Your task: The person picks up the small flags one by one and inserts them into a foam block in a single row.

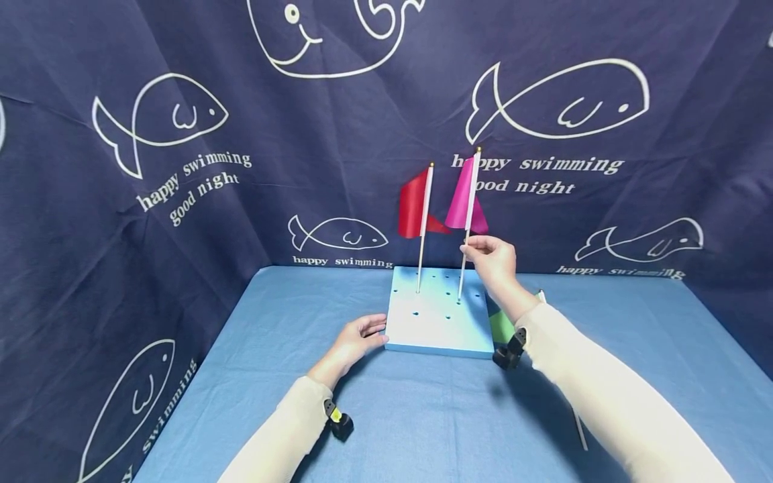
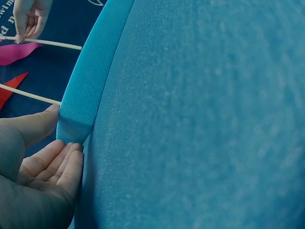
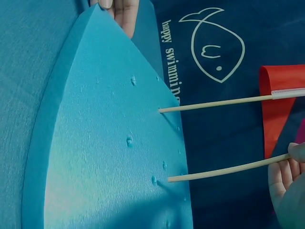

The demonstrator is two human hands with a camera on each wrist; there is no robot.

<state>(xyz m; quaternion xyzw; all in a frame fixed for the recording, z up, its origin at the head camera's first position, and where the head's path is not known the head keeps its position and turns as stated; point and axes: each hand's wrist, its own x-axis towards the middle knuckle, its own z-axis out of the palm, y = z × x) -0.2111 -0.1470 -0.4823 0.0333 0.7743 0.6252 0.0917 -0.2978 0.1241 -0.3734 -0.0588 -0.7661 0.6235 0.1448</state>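
Note:
The right hand [image 1: 492,261] pinches the thin wooden stick of a magenta flag [image 1: 461,194] between thumb and fingers. Its lower tip [image 3: 170,179] hangs close over the light-blue board [image 1: 439,335], beside one of the small holes. A red flag [image 1: 412,204] stands upright with its stick [image 3: 214,103] in another hole, to the left of the magenta one. At the board's front left corner, the left hand [image 1: 355,339] touches the edge with relaxed fingers, thumb at the upper edge and fingertips [image 2: 71,148] against the side.
A green flag [image 1: 502,327] lies on the blue-covered table [image 1: 423,416] right of the board, partly hidden by the right forearm. Its pole end [image 1: 580,429] shows below the sleeve. Behind the table hangs a dark blue curtain [image 1: 338,147] printed with white fish.

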